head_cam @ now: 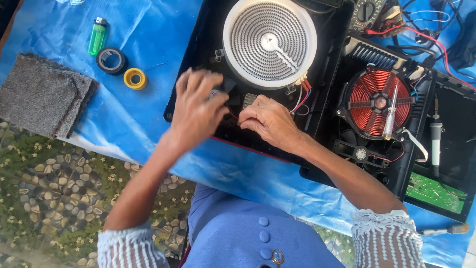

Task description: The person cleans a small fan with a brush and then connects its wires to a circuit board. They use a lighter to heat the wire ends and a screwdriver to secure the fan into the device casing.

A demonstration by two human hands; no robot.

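An opened black cooker case (198, 54) lies on a blue sheet and carries a round white heating element (269, 42) with a grey spiral. My left hand (197, 109) rests, a little blurred, over the parts just below the element's left side, its fingers spread; what is under it is hidden. My right hand (270, 121) sits beside it with its fingers curled down onto the case floor by a small ribbed metal part (249, 100) and red and white wires (300, 97). Whether it pinches something I cannot tell.
A second opened cooker (396, 164) at right shows a red copper coil (379, 101), a screwdriver (390, 116) lying on it, a fan and a green circuit board (435, 192). A green lighter (97, 35), black tape roll (111, 60), yellow tape roll (135, 78) and grey cloth (42, 94) lie at left.
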